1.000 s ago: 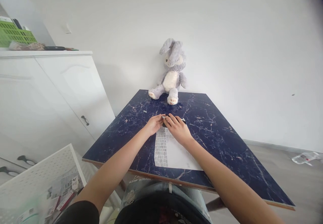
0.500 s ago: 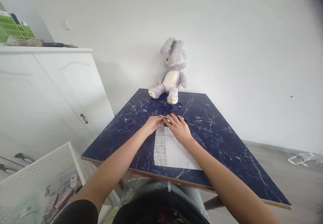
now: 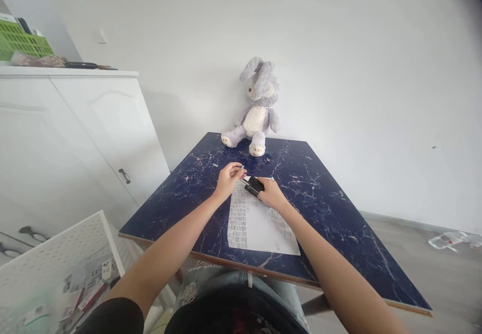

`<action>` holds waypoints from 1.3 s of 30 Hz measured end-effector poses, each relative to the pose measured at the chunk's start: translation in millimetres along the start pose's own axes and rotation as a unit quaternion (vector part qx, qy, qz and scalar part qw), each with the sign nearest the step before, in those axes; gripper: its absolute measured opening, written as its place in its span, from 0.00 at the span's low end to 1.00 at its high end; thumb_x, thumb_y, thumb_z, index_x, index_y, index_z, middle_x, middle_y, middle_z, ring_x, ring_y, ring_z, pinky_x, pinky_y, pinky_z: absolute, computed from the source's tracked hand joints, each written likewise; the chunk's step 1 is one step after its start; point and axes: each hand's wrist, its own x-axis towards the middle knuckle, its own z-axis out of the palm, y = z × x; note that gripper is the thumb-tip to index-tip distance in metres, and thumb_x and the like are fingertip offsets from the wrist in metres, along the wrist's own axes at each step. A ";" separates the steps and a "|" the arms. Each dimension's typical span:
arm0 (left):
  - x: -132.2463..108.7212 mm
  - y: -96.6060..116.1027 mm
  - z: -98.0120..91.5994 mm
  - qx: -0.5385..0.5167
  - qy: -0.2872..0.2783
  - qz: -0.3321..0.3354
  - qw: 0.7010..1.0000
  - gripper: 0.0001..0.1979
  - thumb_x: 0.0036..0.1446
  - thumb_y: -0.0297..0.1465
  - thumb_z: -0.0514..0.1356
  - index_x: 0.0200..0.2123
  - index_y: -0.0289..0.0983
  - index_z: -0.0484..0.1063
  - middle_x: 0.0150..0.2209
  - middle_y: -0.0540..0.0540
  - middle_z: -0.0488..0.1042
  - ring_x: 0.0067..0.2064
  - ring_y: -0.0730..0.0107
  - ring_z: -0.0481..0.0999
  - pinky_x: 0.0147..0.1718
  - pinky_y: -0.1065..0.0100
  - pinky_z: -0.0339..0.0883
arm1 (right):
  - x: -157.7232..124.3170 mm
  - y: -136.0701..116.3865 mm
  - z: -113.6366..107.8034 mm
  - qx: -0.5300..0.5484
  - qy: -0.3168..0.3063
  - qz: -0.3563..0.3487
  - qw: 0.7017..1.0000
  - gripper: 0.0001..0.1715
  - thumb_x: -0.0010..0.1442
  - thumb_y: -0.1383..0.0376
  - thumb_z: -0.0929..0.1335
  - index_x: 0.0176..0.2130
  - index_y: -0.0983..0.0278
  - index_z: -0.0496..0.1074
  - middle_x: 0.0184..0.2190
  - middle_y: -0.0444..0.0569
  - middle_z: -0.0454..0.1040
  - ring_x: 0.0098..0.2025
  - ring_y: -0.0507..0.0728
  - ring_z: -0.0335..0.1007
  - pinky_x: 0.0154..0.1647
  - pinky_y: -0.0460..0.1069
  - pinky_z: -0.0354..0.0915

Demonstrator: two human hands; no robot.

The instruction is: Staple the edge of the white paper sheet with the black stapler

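Observation:
Both hands meet over the far end of a white printed sheet point(image 3: 259, 223) that lies on a dark blue marble-patterned table point(image 3: 324, 208). My right hand point(image 3: 271, 196) is closed around a small black stapler-like tool point(image 3: 254, 185). My left hand point(image 3: 228, 179) is lifted slightly, its fingers pinched on something tiny and silvery at the tool's tip that I cannot make out.
A grey and white plush rabbit point(image 3: 256, 108) sits against the wall at the table's far edge. A white cabinet point(image 3: 75, 138) stands at the left with a green basket point(image 3: 22, 42) on top. A white pegboard bin point(image 3: 56, 273) with packets is at lower left.
My right hand has lifted off the sheet and now shows the black tool in its grip. My left hand has risen a little with its fingers pinched. The view shifted slightly.

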 end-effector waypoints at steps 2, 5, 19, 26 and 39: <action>-2.3 2.7 2.3 0.016 -0.030 0.011 0.999 0.17 0.58 0.41 0.66 0.45 0.35 0.75 0.40 0.39 0.81 0.39 0.62 0.82 0.44 0.59 0.76 | -0.9 -1.7 0.3 0.007 -0.008 0.004 1.000 0.14 0.49 0.74 0.66 0.36 0.64 0.75 0.31 0.48 0.78 0.33 0.57 0.72 0.32 0.45 0.58; -4.2 2.7 3.1 0.032 -0.056 0.016 0.998 0.16 0.58 0.41 0.66 0.43 0.35 0.76 0.40 0.39 0.81 0.41 0.60 0.82 0.45 0.59 0.75 | -1.5 -2.2 -0.1 0.006 -0.005 0.015 1.000 0.14 0.49 0.74 0.66 0.36 0.65 0.75 0.31 0.49 0.79 0.32 0.57 0.71 0.31 0.46 0.58; 2.8 -8.8 -5.5 0.071 0.030 -0.004 0.997 0.10 0.57 0.35 0.66 0.42 0.38 0.77 0.39 0.43 0.80 0.40 0.64 0.80 0.47 0.62 0.71 | -2.6 -1.5 -1.9 0.002 0.005 0.042 0.999 0.15 0.50 0.72 0.66 0.38 0.65 0.78 0.33 0.51 0.81 0.32 0.58 0.72 0.30 0.46 0.60; 3.8 -11.6 -7.4 0.093 0.030 -0.018 0.995 0.07 0.58 0.32 0.65 0.40 0.38 0.78 0.39 0.43 0.79 0.42 0.63 0.78 0.47 0.64 0.68 | -2.6 -1.0 -3.0 0.016 -0.002 0.041 0.999 0.19 0.49 0.73 0.66 0.41 0.65 0.77 0.34 0.51 0.80 0.33 0.58 0.73 0.32 0.46 0.61; 10.2 -13.7 -34.3 0.416 0.050 0.027 0.908 0.05 0.62 0.24 0.59 0.38 0.37 0.73 0.40 0.42 0.71 0.44 0.60 0.72 0.48 0.60 0.65 | -3.0 0.8 -3.1 0.004 -0.003 0.033 0.999 0.18 0.49 0.74 0.65 0.40 0.65 0.76 0.34 0.51 0.80 0.34 0.59 0.74 0.32 0.47 0.61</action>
